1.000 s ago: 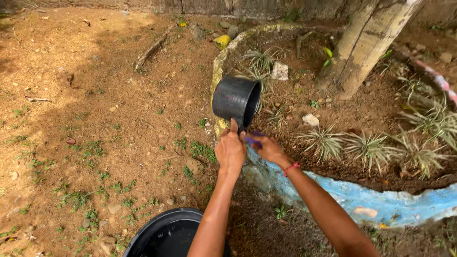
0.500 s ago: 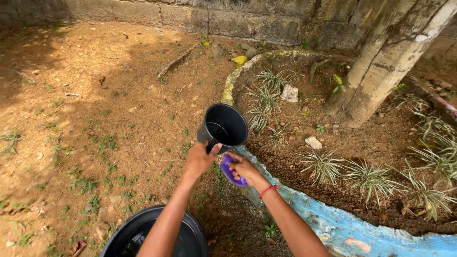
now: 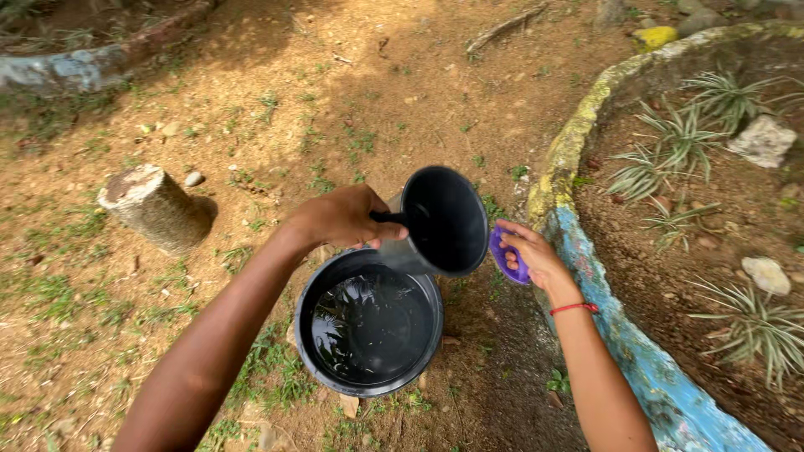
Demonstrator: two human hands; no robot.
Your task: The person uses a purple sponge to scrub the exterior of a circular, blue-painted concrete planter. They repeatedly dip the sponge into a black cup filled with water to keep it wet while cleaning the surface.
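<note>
Left hand (image 3: 342,218): grip closed on black jug (image 3: 440,222) handle, tilted above water bucket (image 3: 368,331).
Right hand (image 3: 536,258): grip closed around purple scrubber (image 3: 505,254).

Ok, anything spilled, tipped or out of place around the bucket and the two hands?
Nothing stands out. The black bucket stands upright on the dirt with water inside. The left hand holds the dark jug tipped on its side above it, and the right hand grips a purple scrubber.

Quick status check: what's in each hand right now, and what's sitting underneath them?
Left hand grips dark jug, tipped sideways. Right hand holds purple brush. Black bucket of water below, nothing between.
</note>
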